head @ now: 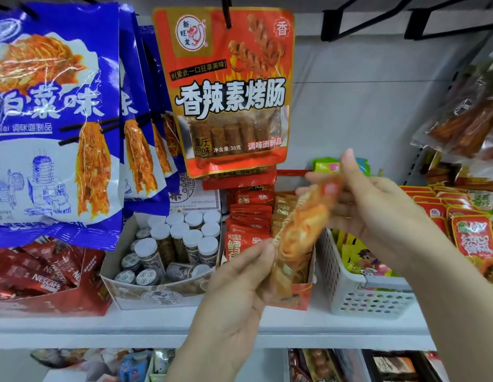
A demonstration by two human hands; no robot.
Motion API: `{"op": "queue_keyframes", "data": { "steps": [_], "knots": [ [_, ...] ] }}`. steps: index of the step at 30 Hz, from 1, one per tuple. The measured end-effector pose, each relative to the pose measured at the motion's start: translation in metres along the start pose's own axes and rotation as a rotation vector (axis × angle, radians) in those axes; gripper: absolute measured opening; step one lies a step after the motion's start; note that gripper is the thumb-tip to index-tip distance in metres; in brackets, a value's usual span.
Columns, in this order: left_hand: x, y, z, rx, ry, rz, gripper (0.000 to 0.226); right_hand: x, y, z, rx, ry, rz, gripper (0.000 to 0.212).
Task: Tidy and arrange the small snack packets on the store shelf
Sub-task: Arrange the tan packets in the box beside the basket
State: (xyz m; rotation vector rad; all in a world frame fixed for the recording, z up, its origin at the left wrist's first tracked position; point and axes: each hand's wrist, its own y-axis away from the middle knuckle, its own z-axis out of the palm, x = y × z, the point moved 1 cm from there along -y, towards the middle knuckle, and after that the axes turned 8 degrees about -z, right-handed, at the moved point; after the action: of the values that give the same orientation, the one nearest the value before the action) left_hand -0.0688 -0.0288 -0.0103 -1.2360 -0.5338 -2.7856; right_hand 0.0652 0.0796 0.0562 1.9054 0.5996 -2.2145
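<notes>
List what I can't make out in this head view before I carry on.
- Orange packet: motion-blurred, print unreadable, held by left hand and right hand.
- Red box: contents partly hidden behind the packet.
- Blue bags: cut off at the left edge.
- Lower shelf goods: cut off by the bottom edge.

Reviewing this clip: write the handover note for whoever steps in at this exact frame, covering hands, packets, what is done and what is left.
Left hand: pinches the lower end of the orange snack packet.
Right hand: holds the packet's upper end; the packet is blurred.
The packet is in the air in front of the red display box, which holds red packets standing in rows. The white perforated basket sits to the right of the box on the shelf.
Done: one packet picked up.
Left: set it into its place, probably the red box, then straighten the others.
</notes>
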Motion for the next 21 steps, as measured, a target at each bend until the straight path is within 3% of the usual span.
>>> {"op": "queue_keyframes", "data": {
  "steps": [3, 6, 9, 12, 16, 21],
  "knots": [
    [0.003, -0.006, -0.008, 0.17, -0.17, 0.18, 0.022, -0.003, 0.004, -0.006, -0.131, 0.029, 0.07, 0.057],
    [0.004, -0.01, -0.013, 0.236, -0.411, 0.33, 0.011, -0.003, 0.009, -0.004, -0.196, 0.202, -0.031, 0.028],
    [0.011, -0.014, -0.022, 0.297, -0.742, 0.52, 0.016, -0.004, 0.008, -0.006, -0.022, 0.527, -0.305, 0.029],
    [0.021, -0.018, -0.035, 0.378, -1.028, 0.575, 0.026, -0.001, 0.01, -0.003, 0.111, 0.929, -0.548, 0.022],
    [0.02, -0.021, -0.048, 0.359, -1.256, 0.56, 0.025, 0.021, 0.016, 0.011, 0.041, 1.117, -0.567, 0.013],
    [0.014, -0.022, -0.05, 0.15, -1.542, 0.528, 0.022, 0.051, 0.025, 0.021, -0.055, 1.12, -0.521, 0.013]
  ]
}}
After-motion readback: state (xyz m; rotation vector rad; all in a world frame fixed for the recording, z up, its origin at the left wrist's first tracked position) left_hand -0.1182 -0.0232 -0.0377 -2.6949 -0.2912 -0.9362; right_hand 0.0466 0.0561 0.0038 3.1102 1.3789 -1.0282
